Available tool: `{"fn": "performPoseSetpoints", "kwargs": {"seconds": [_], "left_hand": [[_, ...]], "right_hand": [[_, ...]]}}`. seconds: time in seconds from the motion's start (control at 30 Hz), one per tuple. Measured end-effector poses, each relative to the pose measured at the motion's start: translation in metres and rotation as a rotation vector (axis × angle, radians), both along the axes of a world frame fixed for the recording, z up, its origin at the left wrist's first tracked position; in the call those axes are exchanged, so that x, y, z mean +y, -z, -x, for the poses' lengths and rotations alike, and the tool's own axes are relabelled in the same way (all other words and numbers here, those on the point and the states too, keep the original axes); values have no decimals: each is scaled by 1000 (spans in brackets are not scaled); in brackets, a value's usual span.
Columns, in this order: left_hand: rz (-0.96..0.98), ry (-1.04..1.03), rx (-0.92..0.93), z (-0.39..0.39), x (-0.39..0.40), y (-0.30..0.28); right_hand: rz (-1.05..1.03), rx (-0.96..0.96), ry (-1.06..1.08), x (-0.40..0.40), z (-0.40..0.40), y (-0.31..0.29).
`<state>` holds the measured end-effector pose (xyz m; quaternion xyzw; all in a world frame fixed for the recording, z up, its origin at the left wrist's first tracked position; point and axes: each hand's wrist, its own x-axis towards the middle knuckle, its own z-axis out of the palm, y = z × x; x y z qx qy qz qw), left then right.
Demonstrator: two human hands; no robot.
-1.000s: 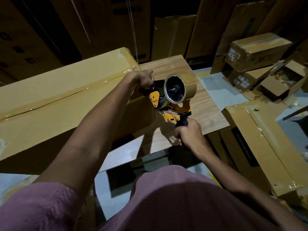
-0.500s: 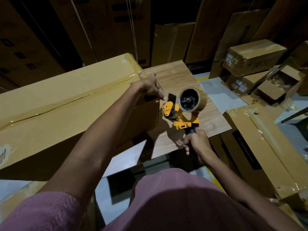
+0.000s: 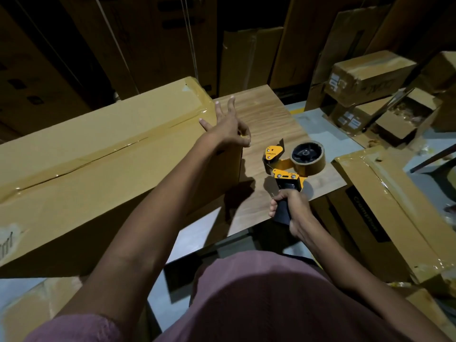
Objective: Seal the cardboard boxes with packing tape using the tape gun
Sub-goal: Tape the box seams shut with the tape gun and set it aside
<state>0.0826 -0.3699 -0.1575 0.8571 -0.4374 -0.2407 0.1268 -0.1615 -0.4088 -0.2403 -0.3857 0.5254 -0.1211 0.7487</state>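
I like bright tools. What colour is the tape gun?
Head view: the tape gun is orange with a black handle.

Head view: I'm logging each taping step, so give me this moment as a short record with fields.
setting: wooden tabletop among stacked cardboard boxes
main box: long cardboard box on the tabletop, tape strip along its top seam
tool: yellow tape gun with its tape roll, off the box, over the tabletop
right hand: grips the gun's black handle
left hand: at the box's end corner, outer fingers spread, thumb and forefinger seem to pinch something small
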Motion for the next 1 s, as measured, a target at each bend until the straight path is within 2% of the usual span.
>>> {"fn": "performPoseSetpoints", "kwargs": {"seconds": [0.1,0.17,0.3,0.43,0.6,0.8,0.9,1.0], "left_hand": [[-100,54,-152,11,-2,5],[-98,52,-243,18,-4,12],[16,-71,-315,26,6,21],[-29,-224,-380,38,8,22],[-38,-422,-408,51,6,26],[-30,-383,-446,66,14,28],[85,-423,-404,83,19,28],[182,-465,-348,94,21,25]], "right_hand": [[-15,18,13,-7,-11,5],[-46,41,10,-15,-21,8],[-102,43,48,-38,-40,21],[-54,85,-1,-61,-52,37],[-82,203,-302,-87,-56,48],[-33,333,-669,-85,-56,31],[81,236,-665,-83,-71,15],[212,-29,-653,-77,-79,-19]]}}
